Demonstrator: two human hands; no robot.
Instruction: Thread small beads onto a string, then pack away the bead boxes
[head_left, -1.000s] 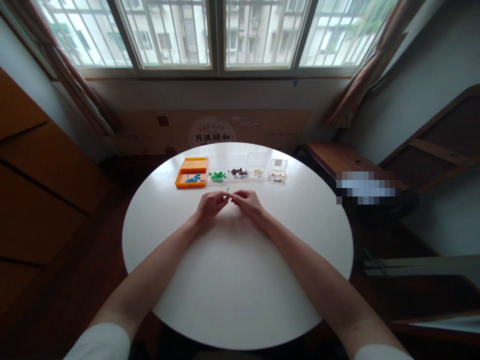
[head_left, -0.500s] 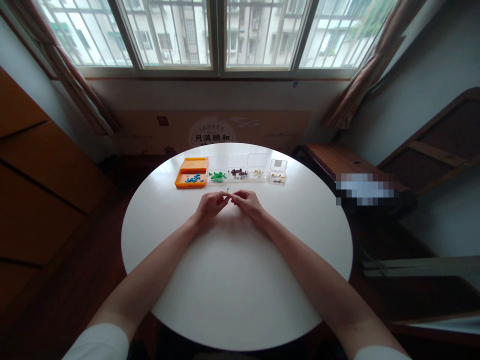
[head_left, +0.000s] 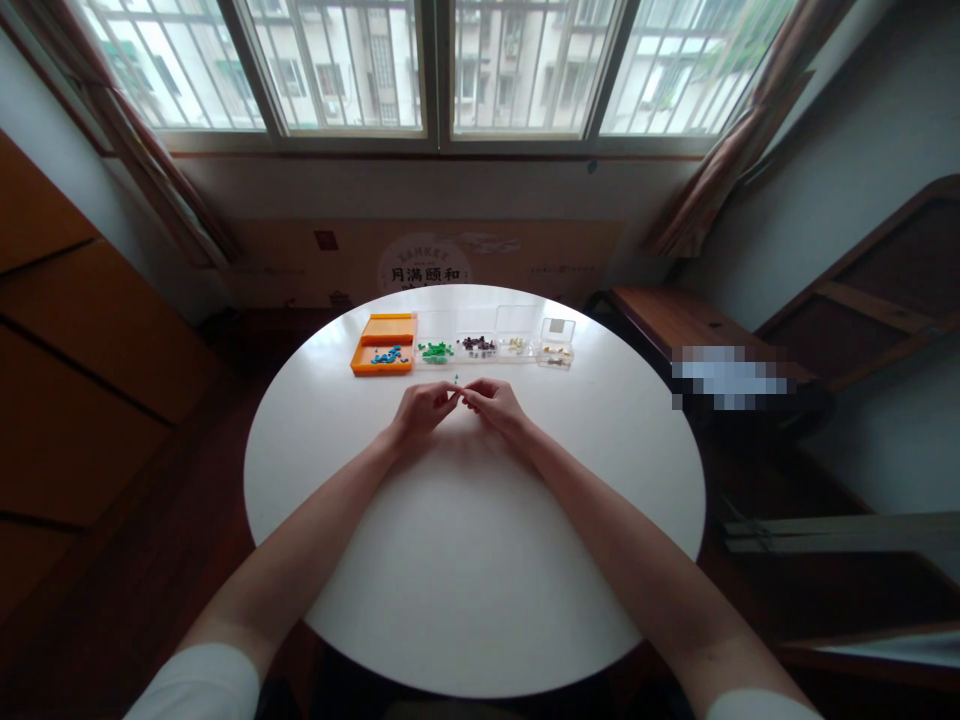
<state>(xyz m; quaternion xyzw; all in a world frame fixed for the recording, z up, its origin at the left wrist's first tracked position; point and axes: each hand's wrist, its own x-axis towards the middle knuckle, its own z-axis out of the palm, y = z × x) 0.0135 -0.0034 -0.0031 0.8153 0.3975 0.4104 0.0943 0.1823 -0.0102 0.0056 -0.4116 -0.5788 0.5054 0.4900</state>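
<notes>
Over the middle of the white table [head_left: 457, 560], my left hand [head_left: 422, 408] and my right hand [head_left: 495, 404] meet at the fingertips. Both are closed in a pinch; whatever is between the fingers is too small or hidden to make out. Just beyond the fingertips shows a tiny green-blue piece [head_left: 456, 379]; whether it is held or stands on the table I cannot tell. Behind the hands is an open orange box [head_left: 360, 368] with small blue pieces [head_left: 388, 355]. Beside it, open clear boxes hold green pieces [head_left: 436, 352], dark pieces [head_left: 478, 345] and cream pieces [head_left: 516, 345].
A small clear box [head_left: 556, 345] with its lid up ends the row on the right. Beyond the round table, a wooden bench [head_left: 660, 320] stands at the right and an orange-brown cabinet [head_left: 82, 350] at the left. A window [head_left: 439, 70] is ahead.
</notes>
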